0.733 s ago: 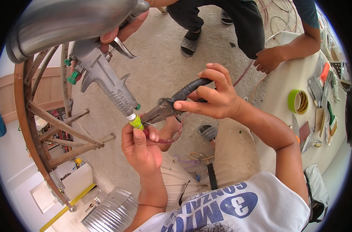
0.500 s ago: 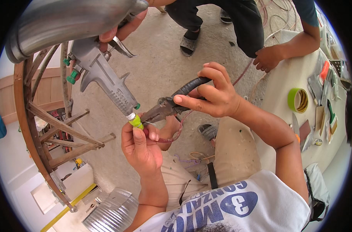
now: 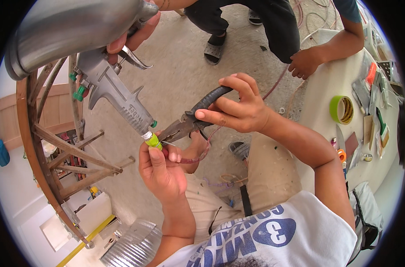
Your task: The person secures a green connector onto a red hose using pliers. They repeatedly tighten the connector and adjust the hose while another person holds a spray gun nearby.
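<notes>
Pliers at the Neck of a Spray Gun's Hose Joint

Clock hours run from the centre of the view unless another centre is given. At about 8 o'clock, the left hand (image 3: 164,173) pinches a lime-green fitting (image 3: 153,141) between thumb and fingers, with the end of a red hose (image 3: 193,160) held under the same fingers. The fitting sits at the lower end of a grey metal spray gun (image 3: 118,95), which slants up from it toward 11 o'clock. The hose leaves the left hand toward 4 o'clock, then bends upward.

At about 1 o'clock, the right hand (image 3: 242,107) has its fingers curled around the black handles of the pliers (image 3: 180,128), 1 finger stretched toward the pivot. The pliers' nose points to 8 o'clock and ends just beside the fitting, near a thin pale strand; whether the jaws bite on it I cannot tell.

At 11 o'clock, 1 hand of another person (image 3: 142,35) grips the gun near its trigger. At 3 o'clock, a pale worktop (image 3: 318,111) bears a green tape roll (image 3: 341,110) and a brush (image 3: 382,129). A wooden frame (image 3: 78,149) stands at 9 o'clock.
</notes>
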The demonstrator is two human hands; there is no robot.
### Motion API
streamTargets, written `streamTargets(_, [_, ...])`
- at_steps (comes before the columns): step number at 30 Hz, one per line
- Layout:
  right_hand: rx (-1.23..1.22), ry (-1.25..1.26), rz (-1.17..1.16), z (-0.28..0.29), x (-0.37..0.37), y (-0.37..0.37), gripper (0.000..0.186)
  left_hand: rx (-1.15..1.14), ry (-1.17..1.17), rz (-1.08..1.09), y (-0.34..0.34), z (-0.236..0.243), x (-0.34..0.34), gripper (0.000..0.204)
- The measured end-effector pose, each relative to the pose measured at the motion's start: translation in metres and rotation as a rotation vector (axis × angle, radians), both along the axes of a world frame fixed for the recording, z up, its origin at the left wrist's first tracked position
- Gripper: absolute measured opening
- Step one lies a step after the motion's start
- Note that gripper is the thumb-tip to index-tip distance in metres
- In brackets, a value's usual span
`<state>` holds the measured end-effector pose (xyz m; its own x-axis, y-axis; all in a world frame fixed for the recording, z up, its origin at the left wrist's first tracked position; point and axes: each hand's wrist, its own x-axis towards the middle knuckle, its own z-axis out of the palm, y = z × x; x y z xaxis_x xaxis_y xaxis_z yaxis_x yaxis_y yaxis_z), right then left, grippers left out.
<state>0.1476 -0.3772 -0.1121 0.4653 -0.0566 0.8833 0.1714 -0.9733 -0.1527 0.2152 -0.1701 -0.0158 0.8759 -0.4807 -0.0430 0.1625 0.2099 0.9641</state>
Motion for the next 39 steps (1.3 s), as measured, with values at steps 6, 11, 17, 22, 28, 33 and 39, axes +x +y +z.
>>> streamTargets(6, [0.043, 0.017, 0.012, -0.003, -0.002, 0.002, 0.054, -0.01, 0.0, 0.016, -0.001, -0.002, -0.001, 0.034])
streamTargets(11, [0.031, 0.037, 0.029, -0.004, -0.003, 0.001, 0.055, -0.001, -0.006, 0.035, -0.004, 0.001, -0.003, 0.034])
streamTargets(17, [0.035, 0.059, 0.075, 0.005, -0.008, -0.004, 0.055, -0.005, 0.013, 0.051, -0.004, 0.0, -0.001, 0.033])
streamTargets(22, [0.124, 0.059, 0.01, 0.004, -0.007, -0.002, 0.055, -0.004, 0.021, 0.044, -0.006, 0.001, 0.0, 0.031])
streamTargets(28, [0.009, 0.092, 0.014, 0.012, -0.006, -0.006, 0.053, -0.033, 0.027, 0.042, -0.004, 0.002, -0.001, 0.032])
streamTargets(33, [0.028, 0.067, -0.019, 0.004, -0.004, 0.002, 0.052, -0.04, 0.033, 0.055, -0.006, 0.003, -0.001, 0.032])
streamTargets(39, [0.0, -0.034, -0.068, 0.0, -0.004, 0.005, 0.051, -0.026, 0.037, 0.075, -0.006, 0.004, -0.002, 0.032])
